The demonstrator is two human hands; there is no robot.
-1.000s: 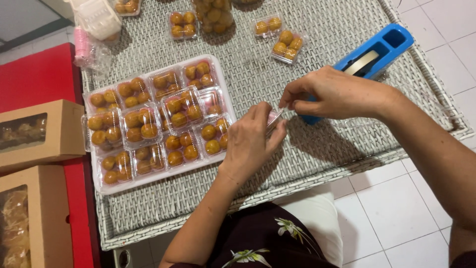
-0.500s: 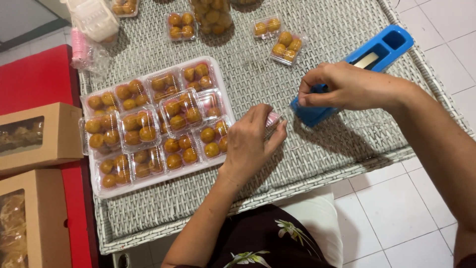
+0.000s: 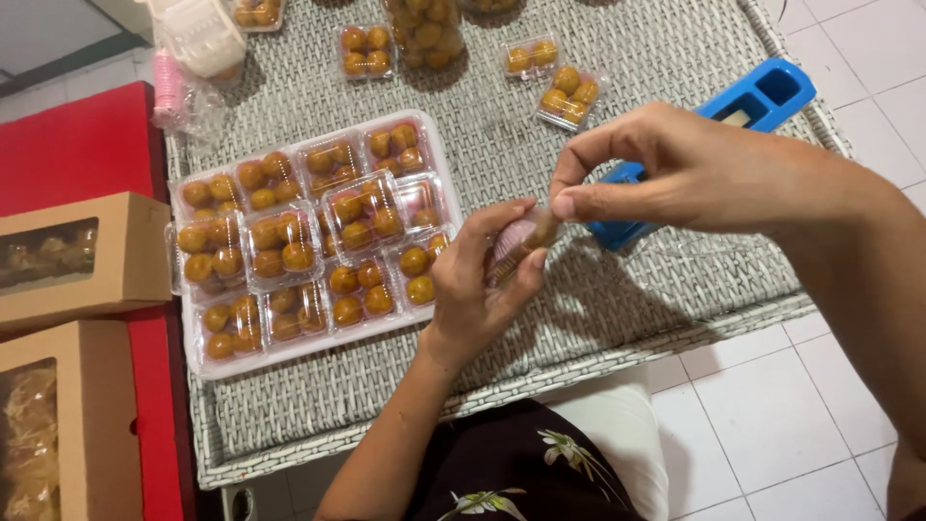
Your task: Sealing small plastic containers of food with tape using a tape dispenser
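Lifted away from the blue tape dispenser (image 3: 709, 145), the right hand (image 3: 694, 169) is now pinched at a small clear pastry box (image 3: 519, 243) gripped in the left hand (image 3: 482, 280) above the wicker table's (image 3: 617, 318) near edge, so sealing appears under way.

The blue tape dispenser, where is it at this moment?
In the head view, the blue tape dispenser lies on the wicker table at upper right, partly behind the right hand.

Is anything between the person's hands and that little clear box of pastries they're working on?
Nothing visible. The left hand already holds the small clear box above the wicker table, and the right hand pinches at its top edge. The blue tape dispenser lies behind them.
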